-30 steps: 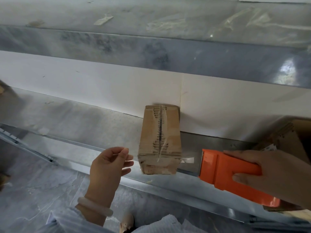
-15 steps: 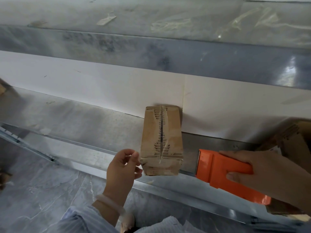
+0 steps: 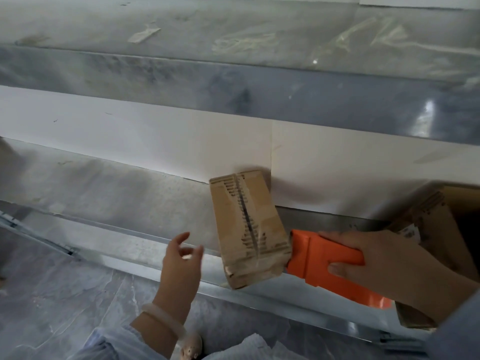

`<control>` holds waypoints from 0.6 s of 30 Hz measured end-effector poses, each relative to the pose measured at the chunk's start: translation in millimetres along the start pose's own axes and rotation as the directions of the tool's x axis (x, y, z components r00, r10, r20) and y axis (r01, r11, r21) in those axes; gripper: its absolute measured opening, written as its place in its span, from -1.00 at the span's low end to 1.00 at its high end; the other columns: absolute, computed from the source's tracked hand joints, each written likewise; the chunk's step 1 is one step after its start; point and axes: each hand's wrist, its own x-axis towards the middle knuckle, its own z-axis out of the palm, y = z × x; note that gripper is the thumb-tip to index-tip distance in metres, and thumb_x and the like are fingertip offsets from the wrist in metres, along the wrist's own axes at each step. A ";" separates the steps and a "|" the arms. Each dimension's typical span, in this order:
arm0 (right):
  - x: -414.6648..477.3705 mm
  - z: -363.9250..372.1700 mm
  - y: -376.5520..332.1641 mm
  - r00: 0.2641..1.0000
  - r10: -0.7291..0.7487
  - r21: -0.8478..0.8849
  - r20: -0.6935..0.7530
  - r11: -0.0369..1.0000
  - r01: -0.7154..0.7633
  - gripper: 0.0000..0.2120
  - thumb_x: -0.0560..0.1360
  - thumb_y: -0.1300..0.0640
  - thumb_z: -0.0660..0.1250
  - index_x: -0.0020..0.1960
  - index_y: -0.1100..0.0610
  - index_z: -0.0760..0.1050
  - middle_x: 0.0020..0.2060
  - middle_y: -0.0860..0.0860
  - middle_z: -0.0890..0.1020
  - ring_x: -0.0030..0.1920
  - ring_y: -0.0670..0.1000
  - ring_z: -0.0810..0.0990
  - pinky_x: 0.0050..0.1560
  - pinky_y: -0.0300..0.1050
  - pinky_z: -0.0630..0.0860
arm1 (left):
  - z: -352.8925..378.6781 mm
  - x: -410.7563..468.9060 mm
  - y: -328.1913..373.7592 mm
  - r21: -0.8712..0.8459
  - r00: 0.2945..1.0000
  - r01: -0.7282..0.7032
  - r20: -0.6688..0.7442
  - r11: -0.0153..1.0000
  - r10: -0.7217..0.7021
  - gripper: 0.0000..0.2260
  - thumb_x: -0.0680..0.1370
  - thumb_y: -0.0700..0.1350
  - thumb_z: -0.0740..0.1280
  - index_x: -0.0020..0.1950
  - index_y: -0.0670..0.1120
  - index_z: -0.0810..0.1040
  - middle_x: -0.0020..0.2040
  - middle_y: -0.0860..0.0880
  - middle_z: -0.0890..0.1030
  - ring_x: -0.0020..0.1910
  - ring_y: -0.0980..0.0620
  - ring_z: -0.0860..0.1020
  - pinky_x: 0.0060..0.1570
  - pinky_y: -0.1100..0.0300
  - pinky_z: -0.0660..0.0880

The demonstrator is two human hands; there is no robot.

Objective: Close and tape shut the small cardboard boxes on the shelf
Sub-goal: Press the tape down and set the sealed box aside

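Observation:
A small brown cardboard box [image 3: 248, 227] lies on the metal shelf [image 3: 109, 198], its flaps closed with a dark seam along the top; its near end juts over the shelf's front edge and it sits skewed. My right hand [image 3: 400, 271] grips an orange tape dispenser [image 3: 327, 266] whose front edge touches the box's right near corner. My left hand [image 3: 181, 263] hovers just left of the box, fingers apart, holding nothing and not touching it.
A larger open cardboard box [image 3: 446, 229] stands on the shelf at the right, behind my right hand. An upper shelf [image 3: 233, 94] overhangs, with tape scraps on top. A white wall panel [image 3: 130, 141] backs the shelf. Grey tiled floor [image 3: 65, 302] lies below.
The box has turned, its near end swinging right towards the dispenser. My left hand let go of the box's left corner and drew back, opening. The dispenser moved left against the box.

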 end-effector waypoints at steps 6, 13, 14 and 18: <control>3.4 7.0 17.9 0.998 -0.009 -0.031 -0.064 1.000 0.007 -0.41 0.48 -0.37 0.23 0.46 -0.36 0.16 0.15 -0.29 0.55 -0.07 -0.22 0.47 -0.04 -0.34 0.43 | 6.9 -30.8 45.4 0.324 0.581 -0.803 0.240 0.500 0.778 -0.51 0.65 0.17 0.05 0.55 0.03 0.24 0.49 0.09 0.31 0.47 0.08 0.28 0.37 0.14 0.27; -0.6 6.6 17.0 0.999 0.026 -0.008 -0.043 1.000 -0.026 -0.44 0.49 -0.33 0.24 0.45 -0.39 0.17 -0.15 -0.41 0.37 -0.28 -0.31 0.39 -0.30 -0.47 0.29 | 24.7 8.2 28.5 0.435 0.303 -0.899 0.700 -0.050 0.646 -0.53 0.67 0.23 -0.01 0.46 0.07 0.41 0.46 0.00 0.42 0.46 -0.09 0.36 0.40 -0.18 0.31; -0.7 6.9 17.3 0.999 0.028 -0.006 -0.024 1.000 -0.028 -0.44 0.50 -0.33 0.24 0.45 -0.39 0.16 -0.14 -0.41 0.37 -0.27 -0.31 0.40 -0.30 -0.47 0.31 | 21.0 16.8 31.8 0.427 0.281 -0.900 0.729 -0.093 0.624 -0.53 0.67 0.23 -0.02 0.47 0.08 0.40 0.46 0.00 0.42 0.45 -0.10 0.37 0.41 -0.17 0.32; -3.5 10.5 23.5 0.999 0.027 0.043 -0.030 0.999 -0.026 -0.41 0.49 -0.35 0.23 0.46 -0.39 0.13 0.12 -0.33 0.50 -0.08 -0.22 0.48 -0.07 -0.37 0.44 | 8.4 44.0 48.5 0.409 0.246 -0.883 0.821 -0.231 0.515 -0.55 0.64 0.20 0.02 0.52 0.14 0.24 0.50 0.02 0.36 0.48 -0.09 0.33 0.37 -0.20 0.37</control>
